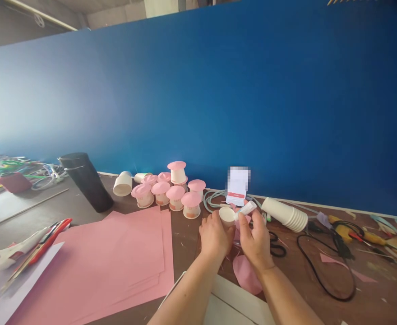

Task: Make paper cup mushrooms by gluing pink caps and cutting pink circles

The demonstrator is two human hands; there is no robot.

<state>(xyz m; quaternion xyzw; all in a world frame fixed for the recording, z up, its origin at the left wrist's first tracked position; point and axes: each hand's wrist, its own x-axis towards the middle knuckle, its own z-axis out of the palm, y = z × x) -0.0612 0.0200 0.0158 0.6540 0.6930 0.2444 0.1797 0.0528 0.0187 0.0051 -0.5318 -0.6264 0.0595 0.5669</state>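
My left hand (215,234) is wrapped round a white paper cup (226,215), its round opening facing up. In my right hand (256,243) is a small white glue tube (247,209), tilted so that its lower end comes close to the cup's rim. Whether tube and rim touch, I cannot tell. Below my hands lies a round pink paper piece (246,274), with more pink paper partly hidden behind my fingers. To the left stand several paper cups with pink paper discs (191,198) on top, one stacked above the others.
Pink paper sheets (117,266) cover the left front, beside red-handled scissors (49,241) and a black tumbler (86,183). A stack of paper cups (284,214) lies on its side at right, near a black cable (320,284). A blue partition (198,99) borders the table's back.
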